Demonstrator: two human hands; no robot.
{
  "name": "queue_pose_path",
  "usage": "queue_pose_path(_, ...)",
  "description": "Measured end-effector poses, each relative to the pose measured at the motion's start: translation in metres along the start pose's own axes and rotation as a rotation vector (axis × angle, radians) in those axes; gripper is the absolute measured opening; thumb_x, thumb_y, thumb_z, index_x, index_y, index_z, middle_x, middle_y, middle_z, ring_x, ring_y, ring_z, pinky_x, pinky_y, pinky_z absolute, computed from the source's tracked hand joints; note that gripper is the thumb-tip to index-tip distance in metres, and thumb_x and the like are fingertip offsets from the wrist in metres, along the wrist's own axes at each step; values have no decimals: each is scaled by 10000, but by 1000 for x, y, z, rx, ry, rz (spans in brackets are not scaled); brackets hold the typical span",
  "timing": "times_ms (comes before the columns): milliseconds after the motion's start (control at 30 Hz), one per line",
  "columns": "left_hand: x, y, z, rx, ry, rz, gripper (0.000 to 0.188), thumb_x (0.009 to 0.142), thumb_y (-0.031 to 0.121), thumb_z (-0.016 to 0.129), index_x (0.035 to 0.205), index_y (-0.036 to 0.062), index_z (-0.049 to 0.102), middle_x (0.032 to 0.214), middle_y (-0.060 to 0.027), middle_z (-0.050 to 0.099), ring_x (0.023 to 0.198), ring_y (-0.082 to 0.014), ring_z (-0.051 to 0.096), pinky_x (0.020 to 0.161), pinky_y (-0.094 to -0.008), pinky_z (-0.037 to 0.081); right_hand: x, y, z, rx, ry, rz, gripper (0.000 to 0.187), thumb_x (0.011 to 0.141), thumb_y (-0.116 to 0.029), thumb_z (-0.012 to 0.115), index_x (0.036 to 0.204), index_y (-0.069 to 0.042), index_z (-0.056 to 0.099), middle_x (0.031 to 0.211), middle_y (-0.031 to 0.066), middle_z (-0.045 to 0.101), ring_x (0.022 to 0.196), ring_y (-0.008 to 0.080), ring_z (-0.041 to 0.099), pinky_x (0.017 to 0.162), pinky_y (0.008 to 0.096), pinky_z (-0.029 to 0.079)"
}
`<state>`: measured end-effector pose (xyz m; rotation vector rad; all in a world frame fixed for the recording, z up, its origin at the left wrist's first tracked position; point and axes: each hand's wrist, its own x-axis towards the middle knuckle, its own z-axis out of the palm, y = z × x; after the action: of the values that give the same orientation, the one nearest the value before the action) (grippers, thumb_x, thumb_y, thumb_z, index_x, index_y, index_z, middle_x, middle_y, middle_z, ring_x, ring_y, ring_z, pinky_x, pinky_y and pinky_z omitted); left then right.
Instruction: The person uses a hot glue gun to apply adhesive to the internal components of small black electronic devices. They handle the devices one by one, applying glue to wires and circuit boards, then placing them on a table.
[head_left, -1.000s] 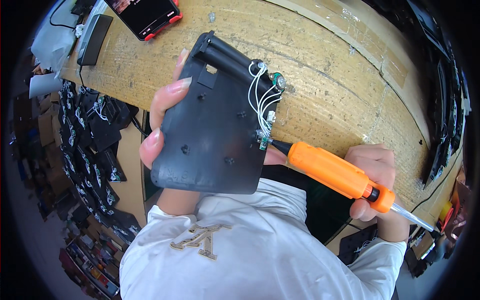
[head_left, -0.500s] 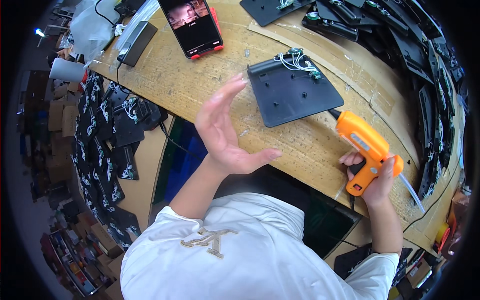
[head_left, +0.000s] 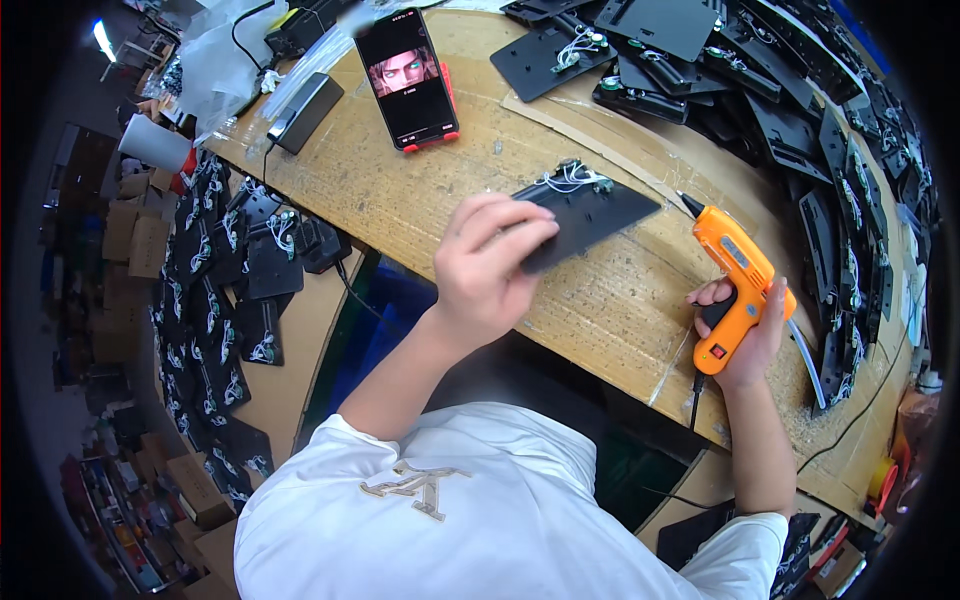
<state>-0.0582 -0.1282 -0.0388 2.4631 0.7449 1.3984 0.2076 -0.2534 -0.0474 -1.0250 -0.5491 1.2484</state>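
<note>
Between the fingers and thumb of my left hand (head_left: 490,262) is the near-left edge of a black plastic panel (head_left: 598,215). The panel is tilted, and white wires with small green circuit boards run along its far edge. My right hand (head_left: 752,330) is closed around the handle of an orange hot glue gun (head_left: 738,262). Its dark nozzle points up and to the left, just right of the panel and apart from it. A translucent glue stick (head_left: 806,362) pokes out of the gun's back, and a black cord hangs from the handle.
A phone (head_left: 405,85) leans on a red stand at the back of the cardboard-covered table (head_left: 400,205). Black panels with wires pile up at the far right (head_left: 780,130), and more lie on the left (head_left: 205,330). A dark oblong box (head_left: 305,112) sits left of the phone.
My left hand has gone from spread fingers to gripping the panel, which has tilted up. The glue gun's nozzle has moved up and away from the panel's corner.
</note>
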Motion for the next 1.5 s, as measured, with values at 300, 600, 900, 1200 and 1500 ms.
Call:
queue_pose_path(300,4,-1,7,-1409,397,-656,350,971,169,409,1283,10,434,1248,-134,513,1181,-256,476,1049,-394,337,3,-1,2,6,-67,5,646,950,-618,291,873,-33,555,817,124,593,830,250,606,534,256,437)
queue_pose_path(600,-10,-44,13,-1706,40,-342,557,935,574,255,686,101,410,677,-16,383,720,-174,385,723,-327,291,-19,6,-3,-185,-375,140,758,878,-663,451,1170,27,565,989,154,652,953,255,649,696,293,503)
queue_pose_path(900,-24,-60,12,-1817,-23,-235,525,930,554,287,717,101,445,658,-16,460,666,-157,449,765,-349,311,-23,6,26,-674,-466,35,757,774,-746,526,875,-9,663,757,94,653,647,209,644,567,286,486)
queue_pose_path(1200,-20,-50,10,-1696,0,-361,428,912,498,358,671,152,430,632,25,477,615,-113,447,771,-336,299,-8,13,19,-783,-709,-204,743,638,-756,670,767,-25,635,632,51,579,508,219,567,479,290,422)
queue_pose_path(1500,-20,-54,9,-1677,-38,-313,438,921,510,331,689,155,440,650,28,491,631,-110,465,777,-337,307,-11,14,24,-807,-692,-231,712,639,-731,686,752,-32,623,598,28,535,483,196,535,454,282,389)
